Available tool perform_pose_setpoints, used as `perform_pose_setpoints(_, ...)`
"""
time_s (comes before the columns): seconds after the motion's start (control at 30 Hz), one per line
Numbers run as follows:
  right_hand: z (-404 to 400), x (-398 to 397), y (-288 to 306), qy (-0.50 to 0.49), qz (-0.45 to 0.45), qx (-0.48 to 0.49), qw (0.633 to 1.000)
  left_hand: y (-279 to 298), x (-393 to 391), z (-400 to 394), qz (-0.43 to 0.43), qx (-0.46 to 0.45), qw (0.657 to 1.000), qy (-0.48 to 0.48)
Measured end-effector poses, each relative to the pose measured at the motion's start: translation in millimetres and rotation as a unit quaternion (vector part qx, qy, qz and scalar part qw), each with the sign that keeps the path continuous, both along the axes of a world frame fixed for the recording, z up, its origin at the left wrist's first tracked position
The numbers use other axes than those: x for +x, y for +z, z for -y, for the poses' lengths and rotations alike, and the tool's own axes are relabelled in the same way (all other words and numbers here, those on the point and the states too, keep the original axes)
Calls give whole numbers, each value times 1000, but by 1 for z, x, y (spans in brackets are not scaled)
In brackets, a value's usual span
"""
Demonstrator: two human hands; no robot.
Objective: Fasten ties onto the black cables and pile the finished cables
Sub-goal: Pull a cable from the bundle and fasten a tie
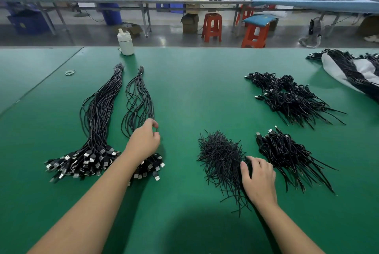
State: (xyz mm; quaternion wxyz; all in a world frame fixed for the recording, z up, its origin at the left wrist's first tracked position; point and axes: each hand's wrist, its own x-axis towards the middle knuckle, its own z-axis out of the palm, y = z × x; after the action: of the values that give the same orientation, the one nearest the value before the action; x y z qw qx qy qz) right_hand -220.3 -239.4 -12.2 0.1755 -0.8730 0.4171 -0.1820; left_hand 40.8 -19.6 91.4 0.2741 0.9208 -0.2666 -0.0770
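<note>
Our left hand (pixel 143 141) hid its curled fingers' grip over the cable bundle (pixel 139 98); right hand (pixel 259 180) fingers lay curled on the twist ties (pixel 219 157), green bench (pixel 184 89).

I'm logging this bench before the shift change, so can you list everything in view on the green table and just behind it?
long cable bundles: two, black, table left, far ends banded
loose ties: one heap, black, centre right
finished cables: two piles, black, right side
bagged cables: one lot, black on white bag, far right
bottle: one, white, table's far edge
rubber bands: small cluster, pale, far left
stools: at least two, orange, beyond the table
left hand: on the nearer bundle
right hand: on the ties
</note>
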Motion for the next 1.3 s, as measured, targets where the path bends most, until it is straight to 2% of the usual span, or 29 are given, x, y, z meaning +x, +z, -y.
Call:
perform_pose_setpoints(0.13,0,-3,1,5,51,18,998,20,-28,11,47,114,982,-144)
perform_pose_setpoints(0.2,-1,-6,3,0,98,35,995,27,-48,19,29,141,963,-228)
perform_pose_setpoints(0.3,-6,-9,12,1,145,32,989,39,-75,27,-98,92,942,-307)
perform_pose_setpoints(0.37,-9,-4,27,46,164,24,985,45,-88,30,-108,24,937,-330)
perform_pose_setpoints(0.43,-13,8,50,98,180,89,975,51,-99,32,-88,-49,935,-340)
perform_pose_setpoints(0.5,-22,22,78,135,213,239,938,56,-109,36,-101,-117,931,-332)
perform_pose_setpoints(0.57,-34,37,101,193,264,381,865,63,-116,39,-104,-187,928,-304)
perform_pose_setpoints(0.6,-41,42,109,226,280,421,833,64,-118,40,-94,-223,929,-279)
perform_pose_setpoints(0.7,-62,53,121,281,311,480,771,69,-121,43,-53,-321,931,-165)
perform_pose_setpoints(0.8,-78,57,127,276,344,507,741,71,-123,40,-178,-413,883,-137)
perform_pose_setpoints(0.87,-84,56,129,279,361,519,723,68,-121,36,-219,-413,870,-154)
perform_pose_setpoints(1.1,-94,48,133,287,319,497,754,64,-113,26,-327,-307,861,-239)
perform_pose_setpoints(1.2,-95,45,132,290,307,507,751,63,-108,23,-314,-271,864,-284)
perform_pose_setpoints(1.27,-95,42,129,296,292,511,752,61,-105,26,-289,-314,865,-263)
perform_pose_setpoints(1.3,-97,41,127,298,284,516,751,63,-104,28,-298,-370,848,-236)
